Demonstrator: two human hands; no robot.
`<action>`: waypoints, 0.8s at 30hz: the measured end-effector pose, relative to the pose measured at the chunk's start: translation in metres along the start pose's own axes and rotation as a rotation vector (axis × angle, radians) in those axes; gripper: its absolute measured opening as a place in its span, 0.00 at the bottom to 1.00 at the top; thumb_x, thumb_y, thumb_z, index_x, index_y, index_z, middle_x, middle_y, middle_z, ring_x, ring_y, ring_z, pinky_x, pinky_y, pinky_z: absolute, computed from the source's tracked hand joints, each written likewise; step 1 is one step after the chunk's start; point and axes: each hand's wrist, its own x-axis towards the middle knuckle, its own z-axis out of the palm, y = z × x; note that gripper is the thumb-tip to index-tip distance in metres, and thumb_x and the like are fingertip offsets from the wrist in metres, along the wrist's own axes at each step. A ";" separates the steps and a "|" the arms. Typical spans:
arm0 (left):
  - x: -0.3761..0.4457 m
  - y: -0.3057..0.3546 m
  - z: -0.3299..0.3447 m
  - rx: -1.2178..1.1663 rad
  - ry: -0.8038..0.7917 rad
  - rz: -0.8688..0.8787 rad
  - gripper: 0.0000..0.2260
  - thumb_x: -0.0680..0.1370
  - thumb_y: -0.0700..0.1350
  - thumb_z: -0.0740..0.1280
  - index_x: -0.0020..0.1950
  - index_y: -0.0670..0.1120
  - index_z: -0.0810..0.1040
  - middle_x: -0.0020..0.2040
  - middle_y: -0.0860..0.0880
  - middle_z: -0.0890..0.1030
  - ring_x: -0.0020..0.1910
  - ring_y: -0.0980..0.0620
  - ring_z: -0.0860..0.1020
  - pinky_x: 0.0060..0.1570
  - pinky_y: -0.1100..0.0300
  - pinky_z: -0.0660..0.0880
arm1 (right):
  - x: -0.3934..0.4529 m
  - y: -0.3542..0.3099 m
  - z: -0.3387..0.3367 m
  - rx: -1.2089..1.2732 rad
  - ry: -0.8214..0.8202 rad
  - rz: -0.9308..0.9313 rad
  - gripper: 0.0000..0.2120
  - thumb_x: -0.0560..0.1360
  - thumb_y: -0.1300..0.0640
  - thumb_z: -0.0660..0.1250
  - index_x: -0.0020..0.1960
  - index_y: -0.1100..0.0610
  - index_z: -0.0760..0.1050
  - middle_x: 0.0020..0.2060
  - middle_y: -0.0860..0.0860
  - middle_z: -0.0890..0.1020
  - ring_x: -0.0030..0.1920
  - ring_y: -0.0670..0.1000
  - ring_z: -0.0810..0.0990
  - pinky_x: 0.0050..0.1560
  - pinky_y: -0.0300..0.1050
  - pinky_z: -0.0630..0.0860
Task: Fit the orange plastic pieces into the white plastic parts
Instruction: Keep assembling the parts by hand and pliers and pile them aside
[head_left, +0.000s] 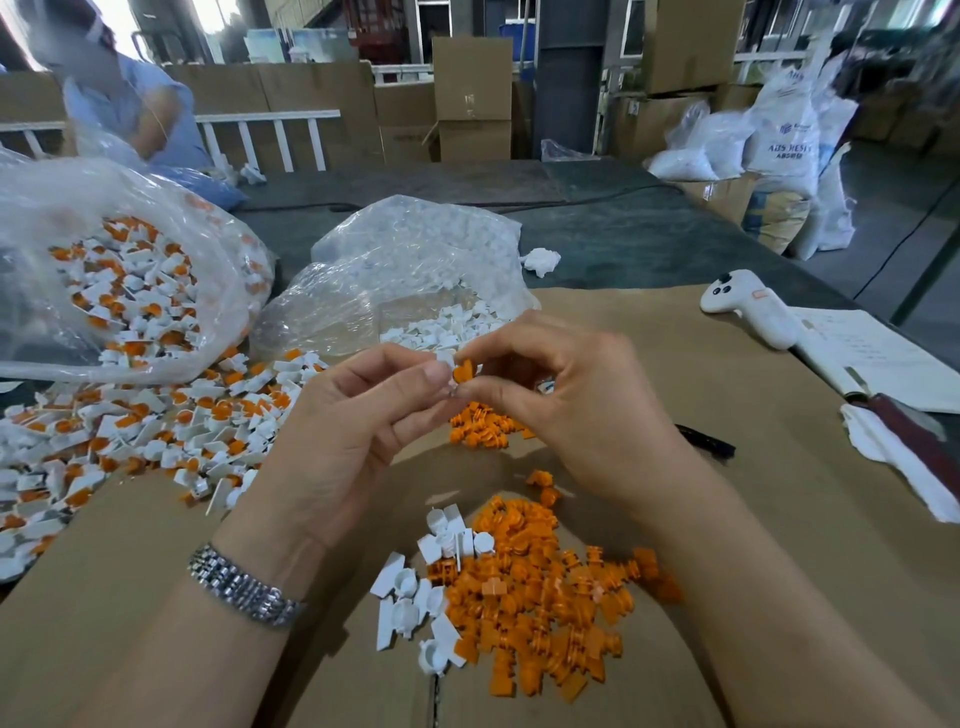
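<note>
Many fitted orange-and-white parts covered the surface's left edge; loose orange pieces remained heaped near its front. Above, left hand pinched a white part, right hand pinched an orange piece, touching, seemingly unseated.

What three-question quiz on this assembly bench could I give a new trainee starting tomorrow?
1. True or false: the left hand pinches a small white plastic part.
2. Which hand holds the small orange plastic piece? A left, B right.
3. Fill in: the heap of finished white-and-orange assemblies lies on the brown cardboard sheet on the person's ___ side.

Key: 1 true; 2 B; 3 left.
</note>
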 end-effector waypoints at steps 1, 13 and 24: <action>-0.001 0.000 0.002 0.002 0.001 0.006 0.05 0.67 0.39 0.78 0.41 0.44 0.86 0.40 0.45 0.85 0.43 0.49 0.87 0.49 0.59 0.82 | 0.000 -0.001 0.000 -0.038 0.011 -0.021 0.11 0.74 0.55 0.76 0.55 0.54 0.85 0.45 0.44 0.82 0.46 0.41 0.80 0.50 0.37 0.78; 0.003 -0.004 0.002 0.003 0.098 -0.087 0.04 0.69 0.40 0.76 0.43 0.43 0.89 0.44 0.44 0.87 0.43 0.51 0.86 0.40 0.66 0.81 | -0.002 -0.002 0.007 -0.174 0.091 -0.068 0.11 0.76 0.54 0.74 0.56 0.57 0.84 0.47 0.50 0.84 0.46 0.48 0.83 0.48 0.49 0.80; 0.002 -0.003 0.005 0.022 0.117 -0.090 0.06 0.65 0.41 0.78 0.38 0.41 0.86 0.42 0.40 0.86 0.42 0.49 0.86 0.42 0.63 0.82 | -0.001 0.000 0.008 -0.188 0.046 -0.059 0.12 0.75 0.56 0.75 0.57 0.57 0.84 0.49 0.51 0.85 0.49 0.48 0.83 0.52 0.49 0.80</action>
